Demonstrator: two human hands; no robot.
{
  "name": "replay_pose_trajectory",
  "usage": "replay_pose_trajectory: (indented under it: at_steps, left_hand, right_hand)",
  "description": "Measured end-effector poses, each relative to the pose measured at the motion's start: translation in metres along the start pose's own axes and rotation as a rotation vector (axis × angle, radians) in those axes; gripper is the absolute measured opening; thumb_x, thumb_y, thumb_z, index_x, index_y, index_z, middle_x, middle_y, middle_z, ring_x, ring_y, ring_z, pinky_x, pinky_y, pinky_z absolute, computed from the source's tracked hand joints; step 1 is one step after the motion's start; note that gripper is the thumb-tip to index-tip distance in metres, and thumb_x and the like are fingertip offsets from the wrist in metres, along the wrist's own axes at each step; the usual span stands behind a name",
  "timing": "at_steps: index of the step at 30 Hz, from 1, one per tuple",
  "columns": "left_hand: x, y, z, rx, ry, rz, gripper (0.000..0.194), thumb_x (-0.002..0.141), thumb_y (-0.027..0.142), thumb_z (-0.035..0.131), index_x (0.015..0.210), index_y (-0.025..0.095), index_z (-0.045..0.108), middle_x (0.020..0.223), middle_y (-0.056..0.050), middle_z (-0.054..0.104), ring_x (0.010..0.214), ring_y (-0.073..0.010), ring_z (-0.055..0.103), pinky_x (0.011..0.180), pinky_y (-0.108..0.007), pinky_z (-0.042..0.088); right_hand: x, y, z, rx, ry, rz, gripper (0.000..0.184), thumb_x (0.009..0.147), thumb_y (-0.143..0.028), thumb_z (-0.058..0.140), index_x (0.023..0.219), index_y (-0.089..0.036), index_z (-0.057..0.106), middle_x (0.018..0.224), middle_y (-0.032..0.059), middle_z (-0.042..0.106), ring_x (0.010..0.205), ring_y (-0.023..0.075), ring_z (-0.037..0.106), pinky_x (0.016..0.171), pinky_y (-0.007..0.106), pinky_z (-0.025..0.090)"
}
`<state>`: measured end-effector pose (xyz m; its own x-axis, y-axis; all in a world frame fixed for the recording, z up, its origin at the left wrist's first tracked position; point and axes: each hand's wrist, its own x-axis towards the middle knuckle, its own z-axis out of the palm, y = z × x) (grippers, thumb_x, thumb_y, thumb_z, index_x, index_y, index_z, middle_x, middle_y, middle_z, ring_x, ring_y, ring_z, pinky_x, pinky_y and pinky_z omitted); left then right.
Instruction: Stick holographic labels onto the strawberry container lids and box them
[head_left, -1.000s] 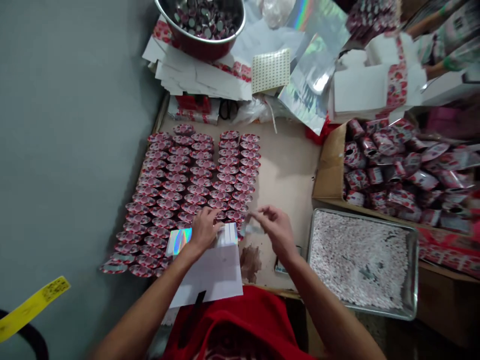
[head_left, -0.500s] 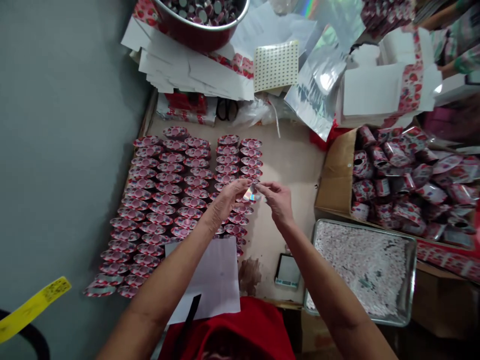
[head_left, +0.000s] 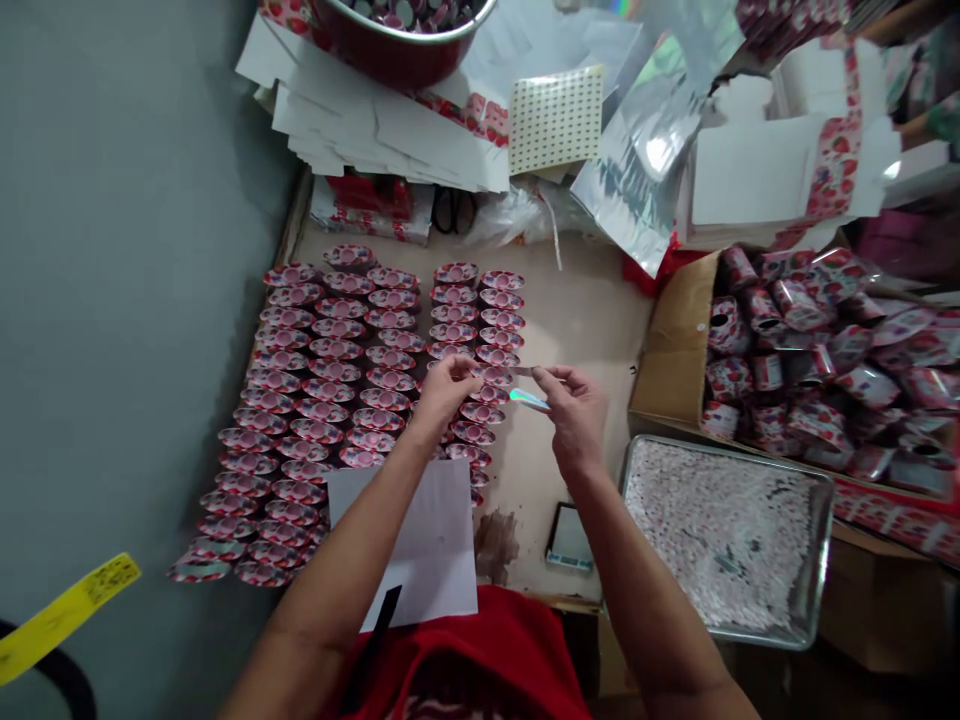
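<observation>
My right hand [head_left: 579, 412] is closed in a pinch on a shiny, rainbow-reflecting strip [head_left: 529, 400] that points left from its fingers. A thin edge above the strip also runs left from the thumb; its kind is unclear. My left hand [head_left: 444, 398] sits to the left, thumb and fingers pinched together over the standing rows. Whatever lies between those fingertips is too small to name. Beneath and left of it stand several rows of pink-and-red printed containers [head_left: 330, 370] with pointed-oval tops and a pink disc on each.
A white sheet [head_left: 420, 540] lies under my left forearm. By my right forearm are a small scale [head_left: 570, 540] and a metal tray [head_left: 823, 560] of pale bits. A cardboard box [head_left: 671, 340] holds printed containers. Behind are a red bowl [head_left: 405, 60], a sticker sheet [head_left: 555, 120] and foil [head_left: 634, 175].
My hands, close together at the shiny strip before, have drawn apart. My right hand moved right with the strip, and my left hand moved slightly left.
</observation>
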<state>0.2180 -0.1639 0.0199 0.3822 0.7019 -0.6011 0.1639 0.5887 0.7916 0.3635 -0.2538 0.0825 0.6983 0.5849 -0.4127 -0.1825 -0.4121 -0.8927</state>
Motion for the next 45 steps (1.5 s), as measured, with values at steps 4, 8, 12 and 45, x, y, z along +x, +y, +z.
replay_pose_trajectory:
  at_steps: [4,8,12,45]
  left_hand:
    - [-0.008,0.007,-0.007,-0.34,-0.185,-0.179,0.046,0.067,0.039,0.09,0.102,0.015,0.071,0.102,-0.008,0.074,0.091,-0.0188,0.071,0.086,-0.032,0.057]
    - [-0.016,0.012,0.002,-0.549,-0.194,-0.231,0.046,0.076,0.052,0.086,0.099,0.013,0.073,0.103,-0.014,0.076,0.095,-0.0232,0.074,0.088,-0.038,0.06]
    - [-0.019,0.009,0.003,-0.617,-0.18,-0.186,0.041,0.072,0.04,0.092,0.097,0.013,0.073,0.099,-0.012,0.078,0.091,-0.02,0.075,0.089,-0.033,0.06]
    - [0.171,0.049,0.035,0.943,0.597,0.406,0.013,0.09,0.038,0.073,0.085,0.027,0.079,0.119,-0.011,0.064,0.119,-0.0344,0.052,0.097,-0.048,0.044]
  right_hand:
    - [0.005,-0.006,-0.002,0.097,-0.022,0.163,0.039,0.059,-0.049,0.089,0.079,-0.019,0.074,0.068,-0.0028,0.065,0.054,0.0084,0.044,0.05,0.022,0.031]
    - [0.003,-0.012,0.004,0.15,-0.068,0.2,0.041,0.058,-0.048,0.091,0.081,-0.019,0.075,0.071,-0.0016,0.069,0.055,0.0089,0.05,0.048,0.021,0.027]
    - [-0.002,-0.014,0.013,0.2,-0.12,0.222,0.039,0.057,-0.045,0.092,0.08,-0.019,0.074,0.07,-0.0012,0.07,0.055,0.0092,0.053,0.047,0.021,0.028]
    - [0.217,0.05,0.087,-0.318,0.18,-0.124,0.031,0.074,-0.042,0.068,0.088,-0.018,0.083,0.081,0.0055,0.079,0.075,0.0221,0.07,0.067,0.029,0.053]
